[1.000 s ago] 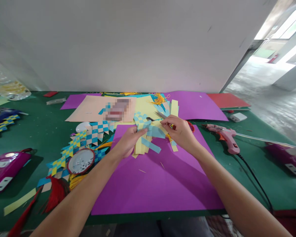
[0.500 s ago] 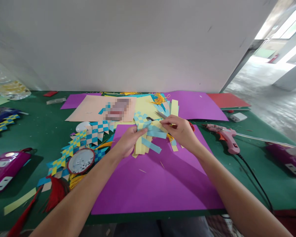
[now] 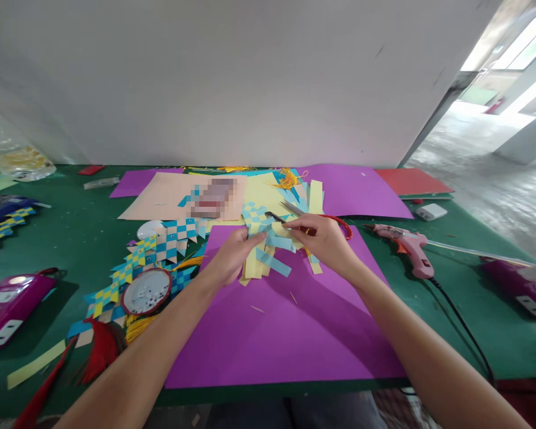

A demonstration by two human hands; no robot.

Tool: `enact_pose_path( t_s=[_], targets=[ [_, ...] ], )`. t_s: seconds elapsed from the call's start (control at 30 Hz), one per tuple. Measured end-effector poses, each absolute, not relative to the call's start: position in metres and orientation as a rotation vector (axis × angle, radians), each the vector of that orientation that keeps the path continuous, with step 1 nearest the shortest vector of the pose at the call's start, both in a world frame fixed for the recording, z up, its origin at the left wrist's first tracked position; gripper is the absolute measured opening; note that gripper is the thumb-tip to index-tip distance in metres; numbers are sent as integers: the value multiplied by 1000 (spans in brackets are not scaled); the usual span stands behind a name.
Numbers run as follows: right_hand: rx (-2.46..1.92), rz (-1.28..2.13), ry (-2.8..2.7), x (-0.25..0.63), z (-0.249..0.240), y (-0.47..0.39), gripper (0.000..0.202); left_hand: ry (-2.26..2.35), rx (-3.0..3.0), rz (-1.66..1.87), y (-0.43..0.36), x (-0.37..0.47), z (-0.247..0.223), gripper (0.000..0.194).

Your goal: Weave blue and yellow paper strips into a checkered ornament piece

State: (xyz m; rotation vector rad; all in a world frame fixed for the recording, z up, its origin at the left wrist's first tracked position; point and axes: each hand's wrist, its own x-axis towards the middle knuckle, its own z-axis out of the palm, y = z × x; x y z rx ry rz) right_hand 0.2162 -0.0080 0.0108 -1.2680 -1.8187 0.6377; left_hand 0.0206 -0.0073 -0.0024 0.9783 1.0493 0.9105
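Yellow-and-blue paper strips (image 3: 279,242) cross at 12 o'clock on the purple sheet (image 3: 286,351); left grip (image 3: 233,255) pinches them from 9, right grip (image 3: 325,237) looks narrow at 3, can't tell if it's got one. I'd pin the crossings firmly so nothing skews.

Inscriptions: no text, label, brand, number or sign legible.
Block (image 3: 214,199) on peach sheet (image 3: 161,199): pixelated; any markings unreadable.
Glue gun (image 3: 408,247), bottle (image 3: 15,152): any lettering too small or blurred to read.
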Motion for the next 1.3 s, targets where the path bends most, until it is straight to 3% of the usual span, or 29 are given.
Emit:
enact_pose_path(
  t_s=[0.2,0.5,0.87,1.1,1.3],
  targets=[
    [-1375,798,-1694,217,12,-9,18,1047,1024,936,-7,21,-1,34],
    [-1357,1049,-1627,206,10,-15,42,1002,1014,977,-6,22,-6,36],
    [-1388,648,-1842,198,4,-22,51,940,932,984,-10,24,2,29],
    [-1303,916,-1749,196,6,-22,56,944,940,1004,-8,23,-3,34],
    [-1347,718,-1856,189,1,-28,69,919,950,1022,-8,22,-5,35]
  ],
)
